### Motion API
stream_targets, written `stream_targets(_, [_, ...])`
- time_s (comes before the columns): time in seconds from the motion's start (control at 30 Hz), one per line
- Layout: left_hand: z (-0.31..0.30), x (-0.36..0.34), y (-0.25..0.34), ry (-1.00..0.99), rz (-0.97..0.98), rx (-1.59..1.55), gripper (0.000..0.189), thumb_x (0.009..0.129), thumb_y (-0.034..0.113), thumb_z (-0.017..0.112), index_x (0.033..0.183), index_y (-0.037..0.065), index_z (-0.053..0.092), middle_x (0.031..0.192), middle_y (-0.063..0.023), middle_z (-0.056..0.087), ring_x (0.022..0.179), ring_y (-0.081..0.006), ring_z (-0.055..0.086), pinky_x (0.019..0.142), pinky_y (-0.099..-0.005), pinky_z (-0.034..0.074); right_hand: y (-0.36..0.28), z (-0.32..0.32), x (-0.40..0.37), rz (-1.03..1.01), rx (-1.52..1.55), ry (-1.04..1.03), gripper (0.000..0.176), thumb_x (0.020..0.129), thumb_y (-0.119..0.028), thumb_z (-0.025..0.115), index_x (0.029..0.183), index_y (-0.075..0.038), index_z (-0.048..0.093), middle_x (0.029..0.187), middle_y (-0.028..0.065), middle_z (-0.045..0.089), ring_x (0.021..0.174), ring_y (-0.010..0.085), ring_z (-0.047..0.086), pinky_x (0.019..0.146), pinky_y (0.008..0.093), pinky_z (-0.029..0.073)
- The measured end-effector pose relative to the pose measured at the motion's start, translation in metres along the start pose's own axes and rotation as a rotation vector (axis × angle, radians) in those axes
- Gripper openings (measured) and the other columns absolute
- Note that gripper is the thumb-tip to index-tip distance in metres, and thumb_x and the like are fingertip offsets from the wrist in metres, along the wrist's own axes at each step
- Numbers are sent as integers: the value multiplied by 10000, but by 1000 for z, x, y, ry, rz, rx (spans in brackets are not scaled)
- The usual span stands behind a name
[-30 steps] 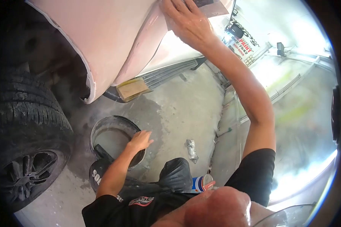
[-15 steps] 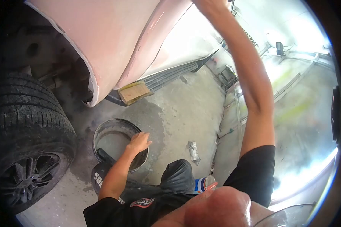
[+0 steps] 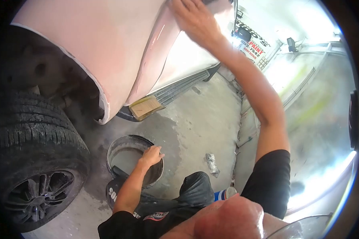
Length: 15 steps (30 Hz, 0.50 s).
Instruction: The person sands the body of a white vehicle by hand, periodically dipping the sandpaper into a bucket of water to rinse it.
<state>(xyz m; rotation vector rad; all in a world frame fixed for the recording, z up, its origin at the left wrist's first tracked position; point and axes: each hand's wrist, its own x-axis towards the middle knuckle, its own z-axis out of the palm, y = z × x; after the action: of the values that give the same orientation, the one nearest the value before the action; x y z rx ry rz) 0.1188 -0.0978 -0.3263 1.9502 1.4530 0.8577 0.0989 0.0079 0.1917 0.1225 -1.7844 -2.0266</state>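
Note:
My left hand (image 3: 150, 156) is closed over the rim of a round black bucket (image 3: 112, 149) on the floor, with greyish water inside. High up, my right hand (image 3: 195, 22) lies against the pinkish body panel (image 3: 107, 44) of a vehicle, near its raised crease. Its fingers are close together and partly cut off by the top edge. Whatever may be under them is hidden.
A dark tire (image 3: 36, 123) stands at the left below the open wheel arch. A block-shaped brown piece (image 3: 144, 108) sits by the ribbed running board (image 3: 183, 85). A crumpled silvery piece (image 3: 212, 164) and a blue-and-white can (image 3: 225, 194) are on the floor.
My right hand has swept left across the panel from the upper right. My left hand stays at the bucket rim. The whole view has shifted slightly.

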Motion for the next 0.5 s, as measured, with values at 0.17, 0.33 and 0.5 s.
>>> stream_targets(0.17, [-4, 3, 0, 215, 6, 19, 529, 898, 281, 742, 1309, -22, 604, 1259, -242, 633, 1214, -449, 569, 1043, -510, 455, 48, 26, 49, 326, 121, -52, 333, 888, -14, 605, 1197, 108, 627, 1304, 231, 578, 1270, 355, 519, 1158, 525, 365])
stream_targets(0.33, [-34, 20, -10, 686, -64, -63, 675, 886, 270, 767, 1421, -44, 504, 1372, -272, 559, 1271, -448, 524, 1092, -507, 412, 5, 17, 1, 62, -53, 62, 318, 906, -94, 587, 1122, 128, 656, 1265, 255, 588, 1230, 376, 545, 1125, 512, 404])
stream_targets(0.5, [-63, 32, -32, 945, -230, -595, 822, 898, 314, 786, 1508, -63, 385, 1468, -281, 497, 1306, -391, 539, 1083, -466, 437, 37, 22, 37, 243, 69, -43, 347, 856, -90, 610, 1132, 112, 673, 1290, 252, 578, 1240, 376, 542, 1112, 512, 406])
